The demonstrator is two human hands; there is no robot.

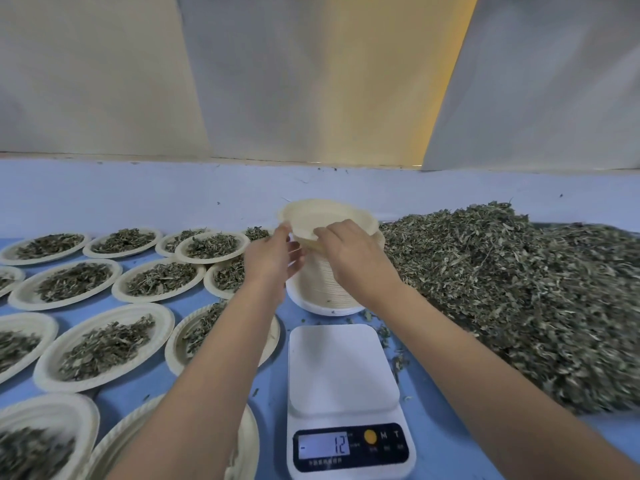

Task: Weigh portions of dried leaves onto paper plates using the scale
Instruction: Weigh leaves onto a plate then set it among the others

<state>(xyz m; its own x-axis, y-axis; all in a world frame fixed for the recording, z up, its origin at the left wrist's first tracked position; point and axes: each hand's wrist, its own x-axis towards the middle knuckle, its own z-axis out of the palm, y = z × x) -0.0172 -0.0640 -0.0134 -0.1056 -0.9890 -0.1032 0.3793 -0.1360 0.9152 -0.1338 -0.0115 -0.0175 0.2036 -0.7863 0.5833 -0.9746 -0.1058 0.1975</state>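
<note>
Centrally, the left grip (273, 254) and right grip (349, 252) both pinch the near rim of a tilted paper plate (322, 214) atop the plate stack (320, 282). Nearer lies the scale (343, 368). Dried leaves (519, 289) heap rightward and filled plates (104, 344) leftward on the blue desk (433, 445), below a pale wall (311, 81).

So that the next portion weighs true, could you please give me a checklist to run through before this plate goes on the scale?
1. Scale platform bare: ok.
2. Display at zero: not ok, it reads minus 12.
3. Top paper plate gripped: ok, left hand and right hand hold its near rim.
4. Only one plate lifted off the stack of paper plates: cannot tell.
5. Pile of dried leaves within reach: ok, lying to the platform's right.
</note>
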